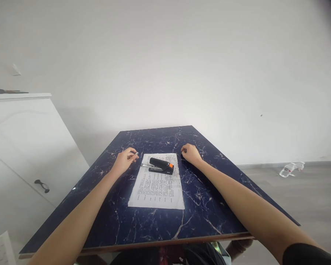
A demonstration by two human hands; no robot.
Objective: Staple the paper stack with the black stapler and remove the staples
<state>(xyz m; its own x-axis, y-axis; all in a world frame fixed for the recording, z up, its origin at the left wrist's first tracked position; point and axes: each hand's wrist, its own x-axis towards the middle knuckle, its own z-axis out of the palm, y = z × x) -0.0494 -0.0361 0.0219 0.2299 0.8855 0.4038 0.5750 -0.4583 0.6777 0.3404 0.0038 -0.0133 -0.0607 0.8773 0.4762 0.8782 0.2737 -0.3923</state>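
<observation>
Black stapler (161, 166) lies on printed paper (157, 193). Left hand (125, 158) pinches a small greyish piece (137, 153), grip nearly closed; right hand (191, 152), loosely curled, rests on the table (143, 228).

Blue marbled table (154, 224), white veins.

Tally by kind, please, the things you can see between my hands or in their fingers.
Stapler: 1
Printed paper, sheet or stack: 1
Small item in left hand, kind unclear: 1
Total: 3
</observation>
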